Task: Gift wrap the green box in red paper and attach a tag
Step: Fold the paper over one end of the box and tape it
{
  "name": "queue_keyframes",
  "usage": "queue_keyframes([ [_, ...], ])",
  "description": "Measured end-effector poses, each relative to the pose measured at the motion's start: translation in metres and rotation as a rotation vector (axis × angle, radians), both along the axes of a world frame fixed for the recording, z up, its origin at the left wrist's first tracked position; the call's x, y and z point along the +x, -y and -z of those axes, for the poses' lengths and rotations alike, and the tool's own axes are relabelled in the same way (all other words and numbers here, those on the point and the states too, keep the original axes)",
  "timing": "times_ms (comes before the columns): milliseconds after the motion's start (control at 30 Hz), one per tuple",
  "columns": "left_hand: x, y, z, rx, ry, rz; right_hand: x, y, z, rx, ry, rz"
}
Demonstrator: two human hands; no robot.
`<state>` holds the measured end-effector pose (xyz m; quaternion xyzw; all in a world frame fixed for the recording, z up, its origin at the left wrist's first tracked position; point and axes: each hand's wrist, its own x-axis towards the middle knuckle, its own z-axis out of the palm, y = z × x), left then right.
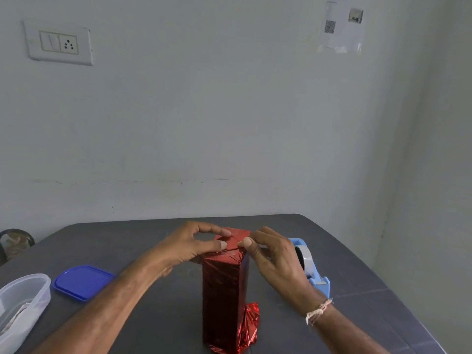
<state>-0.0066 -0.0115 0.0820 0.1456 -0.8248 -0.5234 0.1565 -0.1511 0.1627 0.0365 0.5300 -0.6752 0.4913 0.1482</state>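
The box [224, 290] stands on end near the front middle of the dark surface [166, 328]. Its long axis is vertical and one corner edge is turned toward the camera. Red paper [251, 320] covers every side that shows, and a crumpled loose flap sticks out at the lower right.

Both hands meet at the top end. The left hand [189, 244] pinches the folded paper there between thumb and curled forefinger. The right hand [275, 256] presses its thumb on the top front edge, with its fingers [258, 235] curled round the top of the box on the right side.

Just behind the right hand sits a blue tape dispenser [316, 277]. A blue lid [83, 282] and a clear container [23, 302] lie well apart to the left.
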Motion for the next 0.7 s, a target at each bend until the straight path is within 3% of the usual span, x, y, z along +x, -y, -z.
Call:
queue_keyframes([
  [200,-0.004,-0.011,0.016,0.279,-0.028,-0.041,-0.011,0.005,0.0,0.02,0.096,-0.013],
  [333,-0.007,-0.018,0.022,0.289,-0.067,-0.122,-0.01,0.003,0.0,0.022,0.209,-0.048],
  [600,-0.006,-0.024,0.019,0.281,-0.07,-0.119,-0.011,-0.017,0.005,-0.068,0.664,-0.168],
  [700,-0.006,-0.025,0.018,0.285,-0.067,-0.116,-0.021,-0.032,0.007,-0.096,0.719,-0.099],
])
